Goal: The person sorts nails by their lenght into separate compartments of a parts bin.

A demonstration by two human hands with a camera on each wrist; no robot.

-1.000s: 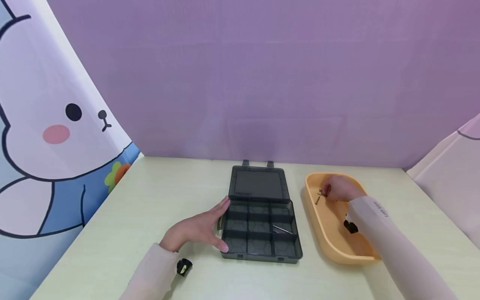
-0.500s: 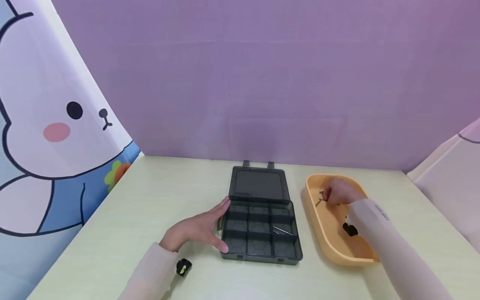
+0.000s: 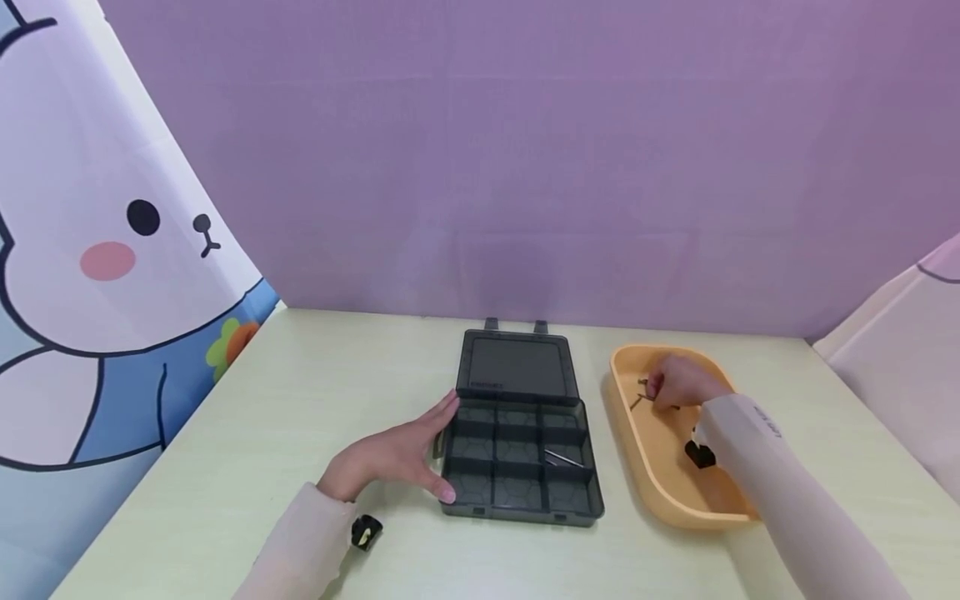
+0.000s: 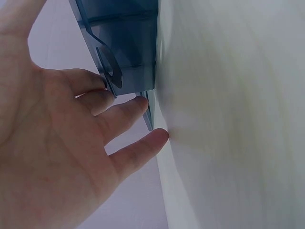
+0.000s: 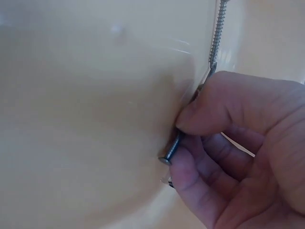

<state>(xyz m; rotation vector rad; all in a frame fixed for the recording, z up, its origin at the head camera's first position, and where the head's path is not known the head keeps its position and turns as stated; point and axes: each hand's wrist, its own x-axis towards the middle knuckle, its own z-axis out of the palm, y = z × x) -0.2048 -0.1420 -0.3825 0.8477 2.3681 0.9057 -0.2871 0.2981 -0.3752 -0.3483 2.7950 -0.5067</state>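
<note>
A dark, see-through compartment box stands on the table with its lid folded back. My left hand rests against its left side, thumb at the near corner and fingers spread towards the far one; the left wrist view shows fingertips beside the box's side latch. Inside an orange tray, my right hand pinches a nail between thumb and fingers, its flat head pointing out. A threaded screw lies just beyond the thumb. Thin metal pieces lie in the box's middle right compartment.
Small fasteners lie in the tray left of my right hand. The pale table ends at a purple cloth backdrop, with a cartoon-print cloth at the left. The tray's raised rim surrounds my right hand.
My right hand has shifted slightly towards me within the tray, and the fasteners beside its fingertips lie differently. My left hand keeps its place at the box.
</note>
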